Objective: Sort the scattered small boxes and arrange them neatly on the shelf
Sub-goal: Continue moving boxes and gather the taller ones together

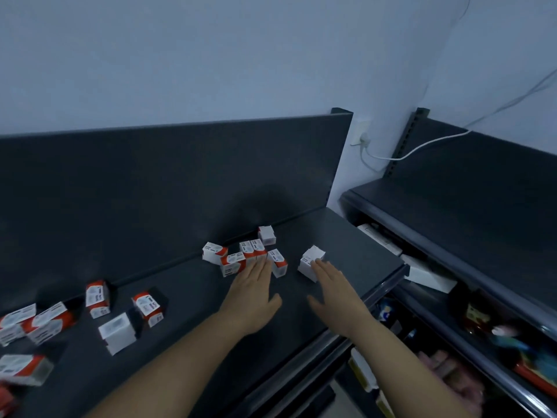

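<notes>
Small white-and-orange boxes lie scattered on a dark grey shelf (pixel 196 300). A cluster of several boxes (pixel 251 256) sits near the shelf's back edge. My left hand (pixel 254 292) lies flat with straight fingers, fingertips touching that cluster. A lone white box (pixel 310 260) stands to the right of the cluster, and my right hand (pixel 334 292), fingers straight, touches its near side. More boxes are spread on the left: two upright boxes (pixel 98 298) (pixel 148 307), a larger white box (pixel 119 331), and several lying at the far left (pixel 33 322).
The shelf has a dark back panel (pixel 168 182) and a front edge rail (pixel 304 357). A second shelf unit (pixel 452 236) stands at right angles on the right, its lower shelves holding packaged goods. A white cable (pixel 422 146) runs from a wall socket.
</notes>
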